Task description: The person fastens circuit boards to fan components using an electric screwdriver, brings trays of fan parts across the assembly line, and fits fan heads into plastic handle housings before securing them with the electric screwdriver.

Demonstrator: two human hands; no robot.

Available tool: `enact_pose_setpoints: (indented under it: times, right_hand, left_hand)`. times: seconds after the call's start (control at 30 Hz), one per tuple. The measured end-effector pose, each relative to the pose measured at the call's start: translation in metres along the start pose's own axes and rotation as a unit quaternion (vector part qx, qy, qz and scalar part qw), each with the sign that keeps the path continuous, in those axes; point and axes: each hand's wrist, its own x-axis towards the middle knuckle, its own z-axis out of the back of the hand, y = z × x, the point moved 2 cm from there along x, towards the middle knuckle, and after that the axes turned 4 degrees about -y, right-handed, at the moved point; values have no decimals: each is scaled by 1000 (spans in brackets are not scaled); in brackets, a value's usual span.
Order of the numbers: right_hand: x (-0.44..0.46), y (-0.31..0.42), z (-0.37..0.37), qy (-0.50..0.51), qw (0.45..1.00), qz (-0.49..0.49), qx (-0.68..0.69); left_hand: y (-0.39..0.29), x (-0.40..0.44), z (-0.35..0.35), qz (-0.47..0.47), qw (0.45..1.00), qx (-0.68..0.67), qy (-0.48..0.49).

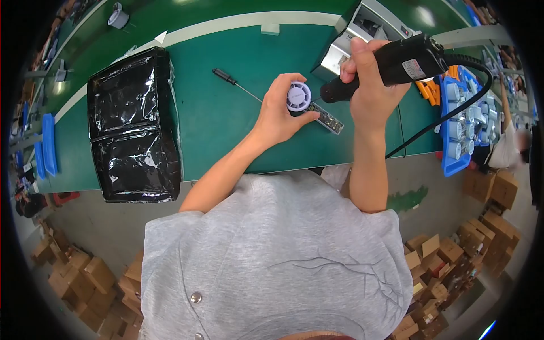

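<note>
- Green, smooth work surface (204, 130), pale-edged at the rear, with cardboard boxes (96, 275) on the floor nearby.
- Left hand (275, 118): grip closed on a round, lavender plastic part with radial slots (298, 96), above the surface's middle; a narrow, pale-edged strip of small electronic components (330, 121) adjoins it.
- Right hand (371, 85): grip closed around a thick black cylindrical power driver (396, 61), tilted, its tip near the round part; contact cannot be told.
- Probable hazards: a fingertip hold may let the part turn, and a slanted driver may slip, scratching plastic or striking components; drag from the ribbed black cable (481, 93) could worsen either.
- Materials: glossy, wrinkled black film on a 2-panel rectangular item (133, 156); slender metal shaft on a black-handled screwdriver (224, 76); rigid blue plastic tray (447, 164) bearing round white pieces.
</note>
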Motion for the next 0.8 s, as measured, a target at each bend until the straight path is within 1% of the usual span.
enact_pose_setpoints:
  times: [0.07, 0.13, 0.17, 0.23, 0.27, 0.3, 0.37, 0.43, 0.47, 0.53, 0.57, 0.6, 0.67, 0.73, 0.77, 0.8]
  right_hand:
    - [-1, -1, 3, 53, 998, 4, -25]
    - [-9, 3, -2, 36, 999, 7, 1]
    - [-10, 4, 0, 71, 997, 19, -2]
    - [1, 10, 4, 75, 996, 19, 51]
    - [12, 17, 8, 55, 997, 25, 39]
    - [25, 24, 15, 13, 998, 45, 39]
    - [48, 45, 21, -49, 994, 100, -16]
    - [58, 53, 20, -61, 990, 121, -31]
    - [62, 51, 20, -84, 990, 111, -38]
    - [64, 39, 19, -74, 987, 132, -46]
    - [63, 32, 20, -56, 990, 116, -49]
    - [61, 30, 21, -56, 990, 116, -49]
    - [57, 29, 20, -12, 991, 123, -42]
    - [43, 33, 16, -12, 993, 112, -36]
    - [35, 36, 13, -14, 993, 109, -32]
    - [26, 38, 13, -16, 997, 72, -28]
  left_hand:
    - [-1, 1, 1, -9, 1000, 5, -1]
    - [0, 0, 0, -15, 1000, 7, 0]
    - [0, -1, -1, -18, 1000, -8, -5]
    - [-1, 0, 0, -23, 999, -21, -12]
    - [-2, -1, 1, -15, 1000, -16, -8]
    - [-2, 0, 1, -10, 1000, -10, -6]
    - [-2, 0, 2, -24, 1000, 4, -10]
    - [-2, -1, 3, -37, 999, 19, -10]
    - [-2, 0, 3, -36, 999, 21, -7]
    - [-2, 1, 2, -38, 999, 22, -4]
    - [-2, 1, 2, -45, 999, 25, -7]
    - [-2, 0, 2, -50, 998, 28, -10]
    - [-2, 1, 3, -51, 998, 21, -9]
    - [-2, -2, 2, -48, 999, 15, -10]
    - [-3, -2, 2, -67, 997, 35, -24]
    - [-4, -3, 3, -86, 994, 56, -38]
